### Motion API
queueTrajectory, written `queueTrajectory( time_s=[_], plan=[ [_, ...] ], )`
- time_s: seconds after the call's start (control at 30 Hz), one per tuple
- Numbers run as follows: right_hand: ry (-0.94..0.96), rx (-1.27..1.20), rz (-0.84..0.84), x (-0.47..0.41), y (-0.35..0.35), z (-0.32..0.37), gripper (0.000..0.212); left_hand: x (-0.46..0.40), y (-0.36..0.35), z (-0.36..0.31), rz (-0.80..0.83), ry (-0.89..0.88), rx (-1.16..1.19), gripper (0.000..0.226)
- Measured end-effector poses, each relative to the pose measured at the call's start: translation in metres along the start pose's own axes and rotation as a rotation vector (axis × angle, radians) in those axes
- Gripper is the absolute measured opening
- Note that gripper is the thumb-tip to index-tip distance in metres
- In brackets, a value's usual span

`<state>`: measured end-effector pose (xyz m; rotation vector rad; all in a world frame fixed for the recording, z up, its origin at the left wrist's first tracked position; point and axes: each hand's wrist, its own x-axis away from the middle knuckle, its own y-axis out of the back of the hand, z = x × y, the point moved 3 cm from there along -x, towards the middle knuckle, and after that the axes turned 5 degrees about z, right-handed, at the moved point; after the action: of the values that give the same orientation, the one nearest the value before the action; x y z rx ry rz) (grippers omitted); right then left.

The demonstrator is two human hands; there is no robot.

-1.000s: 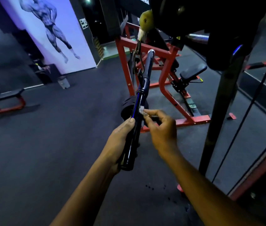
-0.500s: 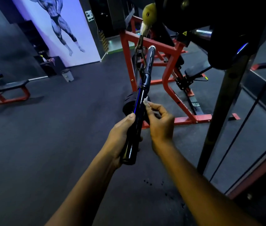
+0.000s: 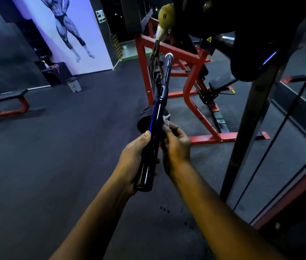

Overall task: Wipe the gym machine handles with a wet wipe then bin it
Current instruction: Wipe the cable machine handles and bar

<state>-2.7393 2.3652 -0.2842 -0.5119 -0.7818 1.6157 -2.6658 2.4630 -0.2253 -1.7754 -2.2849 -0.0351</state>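
Observation:
A black cable-machine bar handle [image 3: 155, 124] hangs from a carabiner and chain [image 3: 156, 59] at the centre of the head view, running away from me. My left hand [image 3: 135, 158] grips the near end of the bar, thumb along its side. My right hand [image 3: 176, 145] pinches a small white wet wipe [image 3: 165, 119] and holds it against the right side of the bar, just above my left hand. Most of the wipe is hidden by my fingers.
A red steel machine frame [image 3: 191, 87] with a black seat pad stands behind the bar. A black upright post [image 3: 249, 117] and cables rise at right. A small grey bin [image 3: 74, 85] sits by the far wall; a red bench [image 3: 5, 102] is at left.
The view has shifted slightly. My right hand with the wipe stays on the bar's right side, sliding a little along it. My left hand keeps the same grip.

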Motion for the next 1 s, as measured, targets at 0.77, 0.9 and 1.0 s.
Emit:
queueTrajectory(
  time_s=[0.77,0.9,1.0],
  plan=[
    [0.397,0.59,0.007,-0.009,-0.001,0.047,0.005,0.0,-0.012,0.0,0.016,-0.119,-0.094,0.025],
    [0.449,0.679,-0.014,-0.033,-0.003,0.056,0.012,-0.001,-0.017,0.002,0.04,-0.104,-0.089,0.024],
    [0.499,0.757,0.078,-0.014,0.0,0.05,0.012,-0.003,-0.014,0.002,0.034,-0.11,-0.095,0.025]
  ],
)
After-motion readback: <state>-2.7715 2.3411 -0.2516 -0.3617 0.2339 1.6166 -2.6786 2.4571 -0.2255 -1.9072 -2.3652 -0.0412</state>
